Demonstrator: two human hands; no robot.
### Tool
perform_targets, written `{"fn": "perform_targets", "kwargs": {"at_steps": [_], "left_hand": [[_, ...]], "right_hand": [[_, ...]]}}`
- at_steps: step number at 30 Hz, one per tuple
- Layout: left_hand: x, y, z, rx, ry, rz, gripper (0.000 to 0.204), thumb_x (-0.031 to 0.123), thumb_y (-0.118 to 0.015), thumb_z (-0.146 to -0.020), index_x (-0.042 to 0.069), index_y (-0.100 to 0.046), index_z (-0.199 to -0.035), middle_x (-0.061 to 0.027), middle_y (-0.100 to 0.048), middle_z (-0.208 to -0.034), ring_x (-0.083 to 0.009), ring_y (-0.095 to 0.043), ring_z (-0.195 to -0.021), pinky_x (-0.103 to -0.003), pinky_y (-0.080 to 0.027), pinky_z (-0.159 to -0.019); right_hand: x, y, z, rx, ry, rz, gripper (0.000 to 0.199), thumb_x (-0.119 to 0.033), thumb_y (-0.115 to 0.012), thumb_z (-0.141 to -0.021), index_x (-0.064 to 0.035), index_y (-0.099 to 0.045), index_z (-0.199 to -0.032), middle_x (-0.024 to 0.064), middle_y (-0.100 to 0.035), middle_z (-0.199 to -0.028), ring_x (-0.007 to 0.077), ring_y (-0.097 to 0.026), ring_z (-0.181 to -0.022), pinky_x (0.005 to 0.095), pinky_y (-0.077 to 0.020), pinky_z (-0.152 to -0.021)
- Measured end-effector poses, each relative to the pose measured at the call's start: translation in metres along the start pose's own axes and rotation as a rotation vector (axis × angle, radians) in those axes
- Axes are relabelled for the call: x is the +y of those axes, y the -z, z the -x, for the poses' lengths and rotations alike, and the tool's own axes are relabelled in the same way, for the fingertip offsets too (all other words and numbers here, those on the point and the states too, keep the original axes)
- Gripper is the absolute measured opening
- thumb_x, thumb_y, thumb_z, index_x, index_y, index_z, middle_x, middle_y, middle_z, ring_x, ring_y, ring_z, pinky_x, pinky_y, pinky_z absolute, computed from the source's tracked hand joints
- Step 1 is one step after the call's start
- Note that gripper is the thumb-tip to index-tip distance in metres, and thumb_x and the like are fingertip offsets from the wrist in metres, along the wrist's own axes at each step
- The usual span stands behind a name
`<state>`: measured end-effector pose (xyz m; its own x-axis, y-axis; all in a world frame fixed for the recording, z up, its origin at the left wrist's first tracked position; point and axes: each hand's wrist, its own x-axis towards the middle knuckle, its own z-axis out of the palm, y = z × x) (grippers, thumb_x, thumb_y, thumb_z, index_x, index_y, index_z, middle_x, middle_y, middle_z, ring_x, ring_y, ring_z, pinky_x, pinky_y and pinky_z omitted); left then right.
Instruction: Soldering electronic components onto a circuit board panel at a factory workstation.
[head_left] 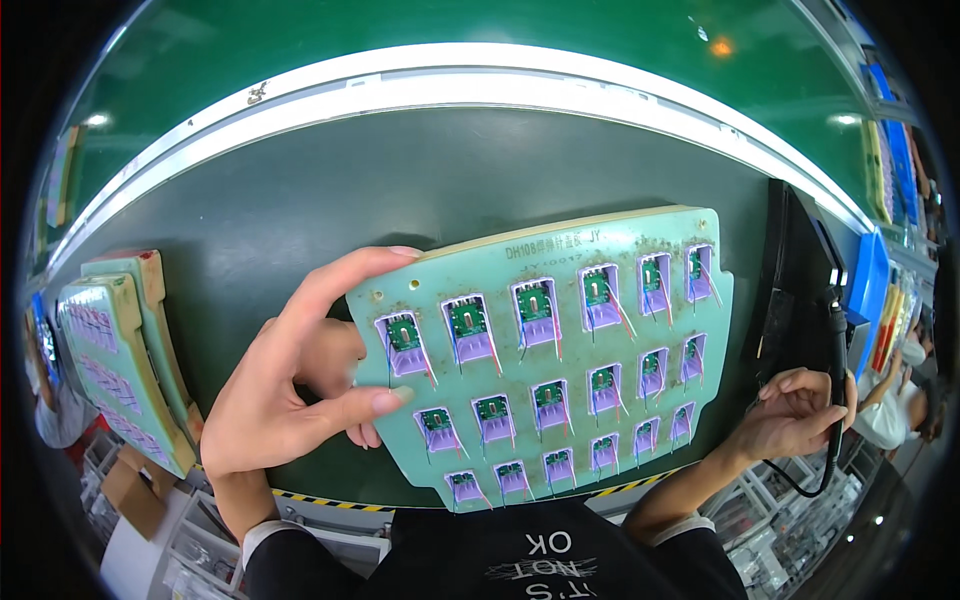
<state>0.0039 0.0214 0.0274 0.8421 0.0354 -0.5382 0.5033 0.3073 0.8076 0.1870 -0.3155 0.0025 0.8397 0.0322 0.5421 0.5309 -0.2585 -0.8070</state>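
a flat pale-green tray with rows of purple pockets holding small green circuit boards is gripped at its left edge, mid-frame, by the left hand. at lower right, a slim black tool with a cord is clasped in the right hand. similar trays are stacked at left.

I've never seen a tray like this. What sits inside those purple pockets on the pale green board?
Each pocket of the board holds a small green circuit board with thin red and blue wires. Whatever lies beneath them is covered.
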Motion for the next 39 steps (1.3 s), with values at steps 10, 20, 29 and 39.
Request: {"fn": "perform_targets", "kwargs": {"at_steps": [10,20,29,39], "left_hand": [[0.000,0.002,0.002,-0.010,-0.011,0.003,0.071,-0.010,-0.058,-0.082,0.004,-0.022,-0.142,-0.0157,-0.065,-0.098,-0.0137,-0.065,-0.073,-0.023,-0.053,-0.054],[-0.002,-0.003,0.005,0.007,0.004,-0.010,0.070,-0.008,-0.059,-0.083,0.006,-0.024,-0.142,-0.0134,-0.066,-0.096,-0.0117,-0.064,-0.069,-0.021,-0.051,-0.053],[0.004,-0.004,0.010,0.023,-0.005,-0.032,0.074,-0.011,-0.058,-0.080,0.003,-0.020,-0.142,-0.0165,-0.065,-0.091,-0.0147,-0.066,-0.065,-0.023,-0.053,-0.049],[-0.008,-0.007,0.008,0.035,-0.037,-0.044,0.071,-0.005,-0.059,-0.085,0.009,-0.022,-0.144,-0.0059,-0.062,-0.080,-0.0074,-0.059,-0.065,-0.021,-0.047,-0.054]], "right_hand": [[-0.001,-0.002,0.001,-0.001,-0.007,-0.010,0.044,-0.037,-0.030,-0.102,0.0025,-0.037,-0.121,0.0134,-0.048,-0.057,0.0141,-0.043,-0.041,0.0201,-0.0357,-0.034],[-0.001,0.001,0.003,-0.019,-0.014,-0.030,0.043,-0.036,-0.031,-0.102,0.0023,-0.037,-0.120,0.0131,-0.049,-0.058,0.0137,-0.044,-0.042,0.0203,-0.0365,-0.035],[-0.005,0.001,0.003,-0.017,-0.015,-0.062,0.041,-0.034,-0.030,-0.102,0.0021,-0.039,-0.121,0.0124,-0.049,-0.060,0.0132,-0.044,-0.044,0.0202,-0.0368,-0.038],[-0.003,-0.003,0.001,-0.012,-0.024,-0.013,0.040,-0.034,-0.030,-0.102,0.0007,-0.038,-0.121,0.0127,-0.049,-0.058,0.0132,-0.044,-0.041,0.0210,-0.0367,-0.037]]}}
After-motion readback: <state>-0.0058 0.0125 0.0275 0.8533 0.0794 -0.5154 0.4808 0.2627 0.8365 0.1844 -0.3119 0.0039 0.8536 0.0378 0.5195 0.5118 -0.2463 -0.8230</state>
